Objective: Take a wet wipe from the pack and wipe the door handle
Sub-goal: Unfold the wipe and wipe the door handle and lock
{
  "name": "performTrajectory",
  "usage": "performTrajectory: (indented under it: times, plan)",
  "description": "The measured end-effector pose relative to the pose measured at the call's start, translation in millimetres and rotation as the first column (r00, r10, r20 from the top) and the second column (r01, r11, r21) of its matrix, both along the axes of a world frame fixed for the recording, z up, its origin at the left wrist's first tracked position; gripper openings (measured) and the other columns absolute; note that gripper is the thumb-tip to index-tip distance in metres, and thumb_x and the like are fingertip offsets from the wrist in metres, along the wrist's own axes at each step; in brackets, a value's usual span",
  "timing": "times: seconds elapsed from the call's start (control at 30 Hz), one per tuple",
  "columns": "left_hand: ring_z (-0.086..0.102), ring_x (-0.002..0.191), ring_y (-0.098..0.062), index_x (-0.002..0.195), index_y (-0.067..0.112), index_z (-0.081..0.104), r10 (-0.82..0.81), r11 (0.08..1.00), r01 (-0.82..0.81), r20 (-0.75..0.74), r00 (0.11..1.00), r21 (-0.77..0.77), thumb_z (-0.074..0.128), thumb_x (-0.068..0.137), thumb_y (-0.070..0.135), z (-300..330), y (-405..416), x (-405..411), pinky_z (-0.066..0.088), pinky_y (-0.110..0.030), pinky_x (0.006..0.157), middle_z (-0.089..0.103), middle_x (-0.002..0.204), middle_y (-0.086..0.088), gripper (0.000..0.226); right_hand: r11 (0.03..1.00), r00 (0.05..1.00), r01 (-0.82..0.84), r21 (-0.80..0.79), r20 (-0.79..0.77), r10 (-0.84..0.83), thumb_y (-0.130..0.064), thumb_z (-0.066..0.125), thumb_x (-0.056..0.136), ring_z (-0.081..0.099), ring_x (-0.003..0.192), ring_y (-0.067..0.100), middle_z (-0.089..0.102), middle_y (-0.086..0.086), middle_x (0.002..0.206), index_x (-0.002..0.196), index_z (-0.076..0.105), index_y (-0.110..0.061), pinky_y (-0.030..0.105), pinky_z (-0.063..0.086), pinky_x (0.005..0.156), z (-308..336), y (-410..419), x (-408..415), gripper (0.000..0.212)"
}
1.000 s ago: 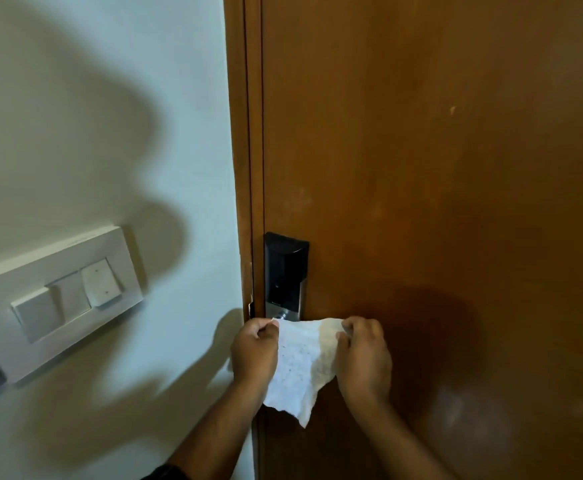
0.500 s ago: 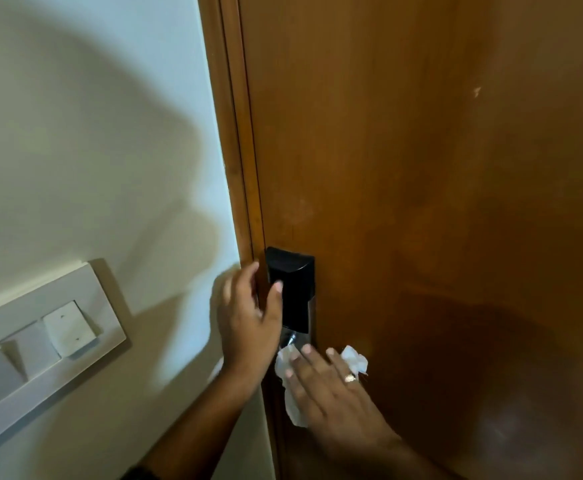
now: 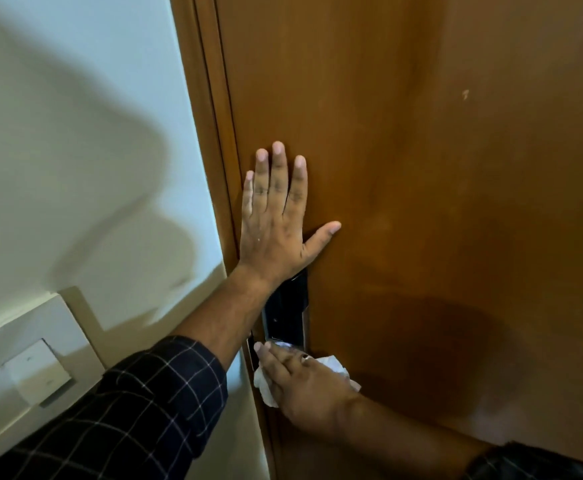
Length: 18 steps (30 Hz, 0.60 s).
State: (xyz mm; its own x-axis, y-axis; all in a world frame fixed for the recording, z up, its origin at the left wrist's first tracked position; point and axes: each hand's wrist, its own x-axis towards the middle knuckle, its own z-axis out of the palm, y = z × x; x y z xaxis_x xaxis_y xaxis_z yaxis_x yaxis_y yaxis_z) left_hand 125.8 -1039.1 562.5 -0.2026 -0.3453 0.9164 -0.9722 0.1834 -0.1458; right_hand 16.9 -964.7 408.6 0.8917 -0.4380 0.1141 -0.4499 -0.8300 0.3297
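- The left hand point(image 3: 276, 220) lies flat against the brown wooden door point(image 3: 421, 168), fingers straight and pointing up, thumb spread out to the right; it is released and grasps nothing.
- Its palm sits just above the black lock plate point(image 3: 288, 313), and the wrist and forearm cross over the plate's upper left part, hiding it.
- The left forearm runs down to the lower left, where a dark checked sleeve point(image 3: 137, 410) is rolled back short of the wrist.
- The right hand point(image 3: 303, 386) is low on the door, just beneath the lock plate, fingers laid together and pointing up-left, pressing the white wet wipe point(image 3: 265, 386) against what lies there.
- The wipe is crumpled under that hand; white folds show past the fingers on the left and behind the knuckles on the right.
- The door handle itself is hidden by the right hand and the wipe, so its shape cannot be told.
- A ring point(image 3: 306, 357) shows on one finger of the right hand.
- A dark cuff point(image 3: 525, 462) covers the right wrist at the lower right corner.
- The door frame point(image 3: 207, 168) runs along the door's left edge, and a pale wall point(image 3: 75, 133) lies beyond it.
- A white switch panel point(image 3: 30, 368) is mounted on that wall at the lower left, well apart from both hands.
- The wipe pack is not to be seen.
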Motion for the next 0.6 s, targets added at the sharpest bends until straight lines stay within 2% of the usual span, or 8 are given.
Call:
performTrajectory:
  times: [0.1,0.2,0.27,0.33,0.4,0.47,0.53,0.6]
  plan:
    - [0.015,0.146,-0.043,0.151,0.007,0.009,-0.018,0.999,0.018,0.008,1.000,-0.026,0.036,0.089,0.070,3,-2,-2,0.006,-0.053,0.121,0.024,0.156,-0.029,0.092,0.998,0.997,-0.022,-0.064,0.078,0.026,-0.013,0.033,0.094,0.045,0.135,0.031,0.038,0.019,0.151,0.144,0.041,-0.007,0.035,0.051,0.098,-13,1,-48,0.051]
    - [0.019,0.145,-0.043,0.149,0.005,0.023,-0.030,0.999,0.030,0.003,1.000,-0.045,0.042,0.088,0.069,2,-2,-3,0.007,-0.052,0.120,0.028,0.155,-0.029,0.090,0.989,0.990,-0.117,-0.087,0.074,0.124,-0.019,0.048,0.096,0.039,0.139,0.024,0.030,0.011,0.155,0.147,0.034,-0.012,0.034,0.043,0.107,-26,-4,-91,0.053]
    - [0.021,0.145,-0.043,0.148,0.007,0.025,-0.024,0.998,0.024,-0.006,1.000,-0.059,0.043,0.087,0.070,1,-4,-3,0.007,-0.052,0.120,0.030,0.155,-0.027,0.089,0.977,0.982,-0.183,-0.109,0.033,0.187,-0.018,0.042,0.099,0.028,0.145,0.026,0.026,0.010,0.159,0.150,0.026,-0.008,0.037,0.034,0.112,-30,-8,-95,0.054]
    - [0.022,0.145,-0.042,0.148,0.007,0.027,-0.016,0.997,0.015,-0.013,1.000,-0.069,0.042,0.087,0.070,1,-5,-3,0.006,-0.051,0.120,0.031,0.155,-0.027,0.089,0.972,0.978,-0.190,-0.138,0.064,0.200,-0.014,0.039,0.099,0.033,0.142,0.028,0.033,0.014,0.156,0.147,0.033,-0.006,0.039,0.039,0.109,-30,-5,-77,0.049]
    - [0.021,0.145,-0.042,0.148,0.007,0.028,-0.016,0.997,0.015,-0.013,1.000,-0.072,0.040,0.087,0.070,1,-5,-3,0.004,-0.051,0.120,0.031,0.154,-0.027,0.089,0.987,0.987,-0.113,-0.118,0.100,0.125,-0.012,0.046,0.097,0.040,0.138,0.033,0.037,0.020,0.152,0.145,0.036,-0.002,0.041,0.044,0.106,-24,1,-45,0.050]
    - [0.021,0.145,-0.042,0.148,0.007,0.028,-0.013,0.997,0.013,-0.011,1.000,-0.070,0.038,0.088,0.070,1,-5,-4,0.004,-0.051,0.120,0.031,0.154,-0.027,0.088,0.997,0.996,-0.009,-0.079,0.091,0.016,-0.008,0.044,0.097,0.026,0.143,0.037,0.019,0.026,0.157,0.148,0.019,0.004,0.044,0.033,0.114,-18,5,-14,0.058]
    - [0.022,0.145,-0.042,0.148,0.007,0.027,-0.010,0.998,0.009,-0.015,1.000,-0.070,0.037,0.088,0.070,1,-4,-3,0.005,-0.051,0.120,0.031,0.154,-0.027,0.088,0.997,0.997,0.075,-0.025,-0.021,-0.075,-0.007,0.032,0.101,0.003,0.148,0.038,-0.008,0.025,0.159,0.147,-0.002,0.009,0.047,0.021,0.119,-12,4,9,0.059]
    - [0.022,0.145,-0.042,0.149,0.007,0.026,-0.001,0.998,0.000,-0.014,1.000,-0.064,0.037,0.088,0.071,0,-4,-3,0.005,-0.051,0.120,0.030,0.155,-0.027,0.088,0.988,0.988,0.153,0.006,-0.020,-0.152,-0.009,0.027,0.103,-0.003,0.147,0.039,-0.013,0.026,0.158,0.145,0.000,0.012,0.048,0.023,0.117,-9,5,22,0.054]
